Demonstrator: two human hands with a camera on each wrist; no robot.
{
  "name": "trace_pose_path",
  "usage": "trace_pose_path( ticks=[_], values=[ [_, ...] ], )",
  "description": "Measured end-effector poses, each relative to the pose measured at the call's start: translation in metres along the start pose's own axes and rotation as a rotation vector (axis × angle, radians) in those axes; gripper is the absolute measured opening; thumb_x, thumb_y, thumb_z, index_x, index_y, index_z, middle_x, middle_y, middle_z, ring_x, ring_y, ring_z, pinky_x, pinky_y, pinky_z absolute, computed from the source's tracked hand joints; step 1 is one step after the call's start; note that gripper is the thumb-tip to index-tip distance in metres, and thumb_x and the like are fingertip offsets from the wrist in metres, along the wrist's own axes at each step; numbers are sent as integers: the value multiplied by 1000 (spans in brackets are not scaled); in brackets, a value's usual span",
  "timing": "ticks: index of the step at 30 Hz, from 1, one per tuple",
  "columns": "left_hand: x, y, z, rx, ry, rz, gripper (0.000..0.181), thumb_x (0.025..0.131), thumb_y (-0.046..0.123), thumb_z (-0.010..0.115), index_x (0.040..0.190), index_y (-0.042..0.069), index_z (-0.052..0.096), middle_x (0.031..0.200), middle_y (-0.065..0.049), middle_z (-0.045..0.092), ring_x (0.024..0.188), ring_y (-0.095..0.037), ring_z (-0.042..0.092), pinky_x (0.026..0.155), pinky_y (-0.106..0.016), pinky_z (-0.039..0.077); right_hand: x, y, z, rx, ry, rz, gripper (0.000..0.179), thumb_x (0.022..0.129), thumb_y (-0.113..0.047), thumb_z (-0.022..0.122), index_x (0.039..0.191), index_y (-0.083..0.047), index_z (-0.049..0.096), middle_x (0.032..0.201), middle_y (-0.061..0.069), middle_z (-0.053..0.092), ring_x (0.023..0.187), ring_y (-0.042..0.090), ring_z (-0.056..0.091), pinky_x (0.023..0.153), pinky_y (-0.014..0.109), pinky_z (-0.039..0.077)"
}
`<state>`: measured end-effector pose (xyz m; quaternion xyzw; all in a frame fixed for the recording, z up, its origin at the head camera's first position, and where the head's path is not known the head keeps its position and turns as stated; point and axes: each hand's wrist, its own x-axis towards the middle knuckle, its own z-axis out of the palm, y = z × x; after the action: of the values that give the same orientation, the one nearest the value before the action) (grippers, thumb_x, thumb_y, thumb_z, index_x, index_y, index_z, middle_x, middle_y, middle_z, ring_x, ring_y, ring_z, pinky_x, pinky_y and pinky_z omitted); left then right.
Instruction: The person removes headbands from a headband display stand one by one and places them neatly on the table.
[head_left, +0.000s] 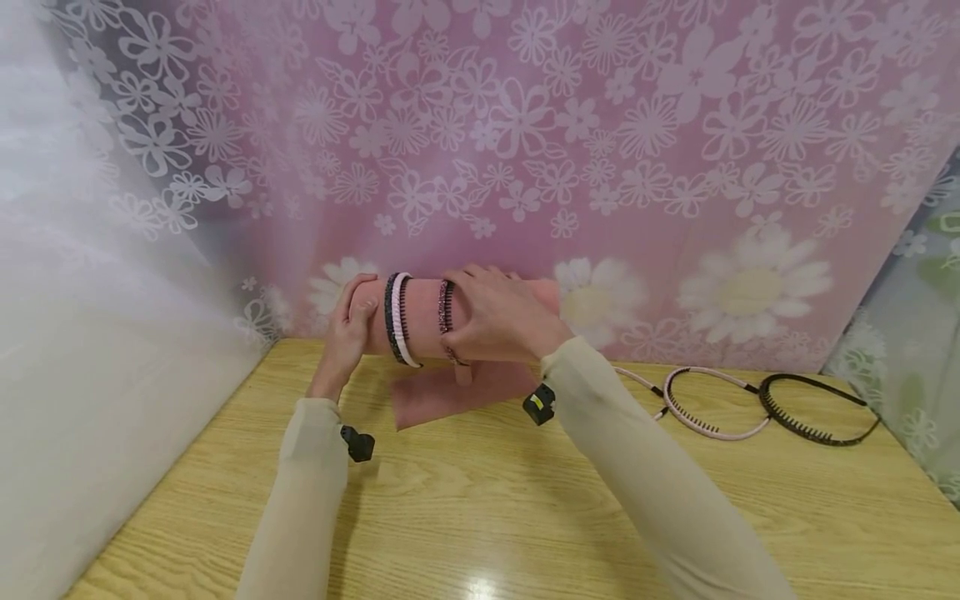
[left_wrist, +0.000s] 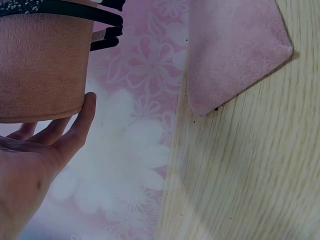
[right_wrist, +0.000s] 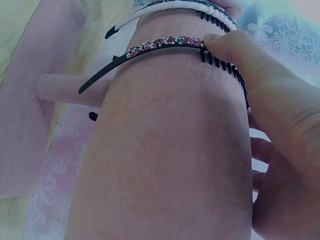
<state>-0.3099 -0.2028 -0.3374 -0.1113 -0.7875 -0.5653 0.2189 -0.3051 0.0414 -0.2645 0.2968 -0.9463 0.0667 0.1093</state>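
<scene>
A pink headband display stand has a plush roll [head_left: 423, 321] above a flat base [head_left: 435, 402]. My left hand [head_left: 343, 337] grips the roll's left end, thumb in front and fingers over the top. Around the roll's middle sits a black toothed headband [right_wrist: 167, 42] set with pink and white stones. My right hand [head_left: 498, 310] holds this headband, its thumb pressed on the band and its other fingers partly hidden behind the roll. To its left on the roll are a white headband [head_left: 401, 317] and a dark glittery headband [head_left: 390, 310], side by side.
On the wooden table [head_left: 450, 500] at the right lie a pink headband [head_left: 705, 428], a black headband [head_left: 806, 432] and part of another pale one [head_left: 637, 377]. A flowered pink backdrop [head_left: 525, 167] rises close behind the stand. White sheeting [head_left: 97, 350] borders the left.
</scene>
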Motion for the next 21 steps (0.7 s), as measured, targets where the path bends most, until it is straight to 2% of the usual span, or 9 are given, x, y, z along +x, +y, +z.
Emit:
trace_pose_path(
  ticks=[15,21],
  values=[
    [-2,1,0,9,0,-9,37,98,29,46,135,25,48,143,-3,42,120,-27,46,102,-48,33,-6,7,-3,2,22,0,82,71,-58,65,142,-25,38,136,-2,46,124,21,42,106,48,32],
    [-2,3,1,12,5,-11,38,98,28,45,136,23,47,144,-5,42,120,-29,47,102,-49,34,-10,10,-5,-5,21,32,85,69,-61,66,142,-28,38,136,-3,44,124,22,44,102,52,36]
  ],
)
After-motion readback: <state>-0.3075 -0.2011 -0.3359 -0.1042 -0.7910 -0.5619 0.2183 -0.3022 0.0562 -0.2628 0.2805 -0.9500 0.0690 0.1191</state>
